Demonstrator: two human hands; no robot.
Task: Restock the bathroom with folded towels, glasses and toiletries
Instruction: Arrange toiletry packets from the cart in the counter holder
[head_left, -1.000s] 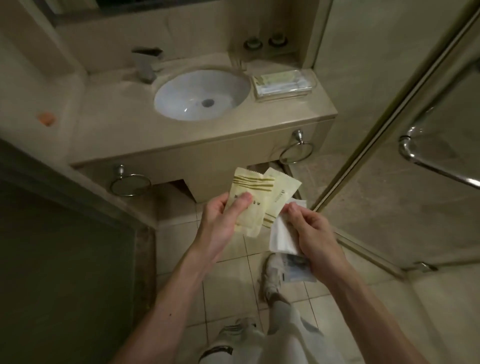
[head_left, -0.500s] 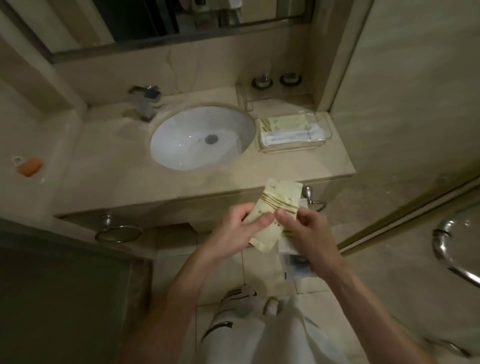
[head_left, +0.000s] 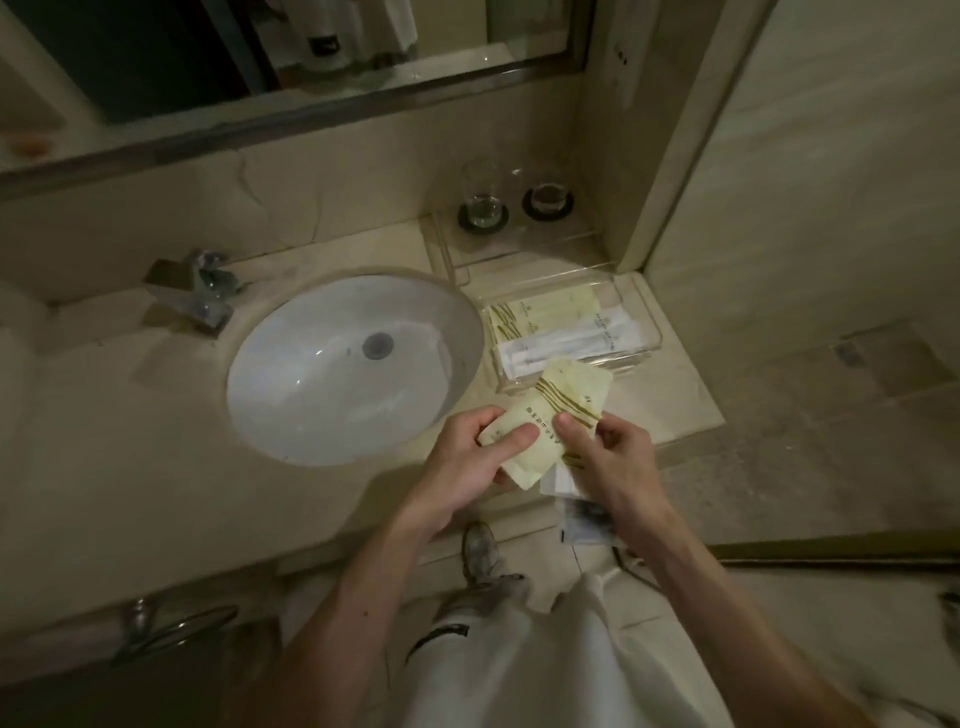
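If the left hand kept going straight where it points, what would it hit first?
Probably the clear toiletry tray beside the sink. The left hand points that way, and the yellow packet it holds with the right hand overlaps the tray's near wall, though height is unclear.

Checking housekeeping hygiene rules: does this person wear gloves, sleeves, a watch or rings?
No. The left hand and right hand are bare, without gloves, and no rings show on the visible fingers. The left forearm and right forearm are bare to the picture's edge: no sleeve, watch or wristband in view.
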